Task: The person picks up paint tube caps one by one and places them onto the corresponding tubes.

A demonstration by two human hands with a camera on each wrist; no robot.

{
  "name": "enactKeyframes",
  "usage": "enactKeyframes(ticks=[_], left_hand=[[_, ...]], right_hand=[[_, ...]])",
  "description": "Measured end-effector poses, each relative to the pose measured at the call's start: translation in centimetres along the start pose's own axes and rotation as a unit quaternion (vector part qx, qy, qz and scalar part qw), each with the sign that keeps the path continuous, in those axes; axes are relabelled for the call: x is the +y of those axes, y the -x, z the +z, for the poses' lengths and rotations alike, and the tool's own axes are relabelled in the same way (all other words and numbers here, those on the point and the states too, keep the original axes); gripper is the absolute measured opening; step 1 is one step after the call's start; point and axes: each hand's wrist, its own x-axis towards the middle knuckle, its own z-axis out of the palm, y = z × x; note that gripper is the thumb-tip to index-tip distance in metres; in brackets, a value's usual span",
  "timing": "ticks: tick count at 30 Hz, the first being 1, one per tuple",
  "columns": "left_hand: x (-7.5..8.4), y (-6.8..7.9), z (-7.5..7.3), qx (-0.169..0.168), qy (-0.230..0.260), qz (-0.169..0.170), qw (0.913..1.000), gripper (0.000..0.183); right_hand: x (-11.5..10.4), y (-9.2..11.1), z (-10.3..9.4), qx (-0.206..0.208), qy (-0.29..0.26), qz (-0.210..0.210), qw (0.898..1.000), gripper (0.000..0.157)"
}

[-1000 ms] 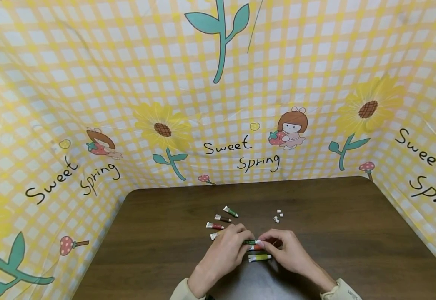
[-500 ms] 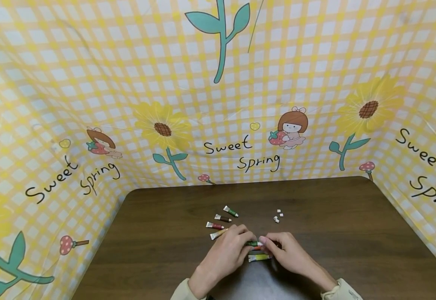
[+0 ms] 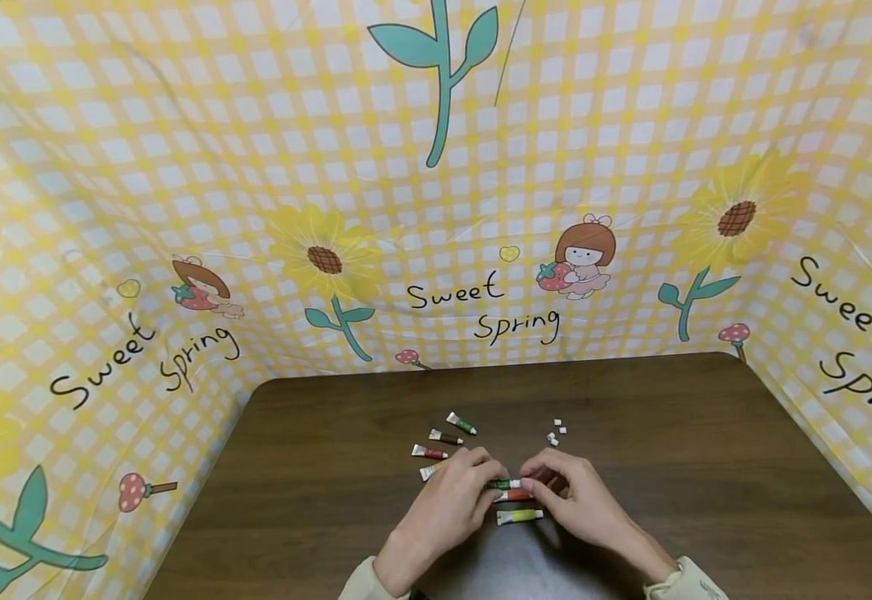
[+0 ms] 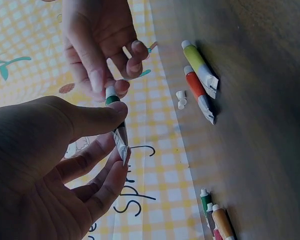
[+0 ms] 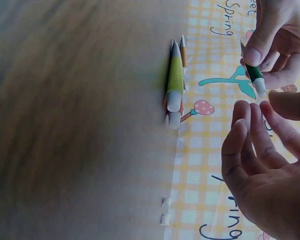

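Note:
My left hand (image 3: 451, 496) pinches a small green paint tube (image 5: 253, 73) between thumb and fingers, with its white cap (image 5: 260, 88) pointing toward the right hand. My right hand (image 3: 578, 496) has its thumb and forefinger tips right at the cap, parted from each other, and its other fingers loosely bent. Below the held tube, an orange-red paint tube (image 3: 514, 495) and a yellow-green one (image 3: 520, 517) lie side by side on the table. The left hand partly covers an ochre tube (image 3: 428, 472) in the head view.
Beyond the left hand lie a green tube (image 3: 462, 423), a dark brown tube (image 3: 446, 436) and a red tube (image 3: 429, 452). Several small white caps (image 3: 558, 422) are scattered past the right hand. A yellow checked cloth (image 3: 451, 208) surrounds the dark wooden table (image 3: 316, 483).
My right fingers came together at the cap half a second ago and now stand apart, with the hand shifted slightly up. The left hand keeps its hold on the green tube.

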Motion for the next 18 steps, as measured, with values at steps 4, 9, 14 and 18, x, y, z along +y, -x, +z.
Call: enactKeyframes(ticks=[4, 9, 14, 18], left_hand=[[0.05, -0.01, -0.02, -0.002, 0.004, -0.003, 1.0, 0.013], [0.05, -0.02, -0.03, -0.002, 0.008, -0.002, 1.0, 0.013], [0.08, -0.04, -0.02, -0.002, 0.009, -0.001, 1.0, 0.014], [0.11, -0.02, -0.04, -0.001, 0.009, 0.001, 1.0, 0.014]], right_hand=[[-0.01, -0.03, 0.01, -0.002, -0.01, -0.033, 0.999, 0.017], [0.17, -0.01, 0.17, -0.009, -0.019, -0.041, 0.999, 0.017], [0.02, 0.06, 0.24, -0.009, -0.019, -0.029, 0.999, 0.019], [-0.73, 0.08, 0.34, -0.008, -0.013, -0.013, 1.0, 0.019]])
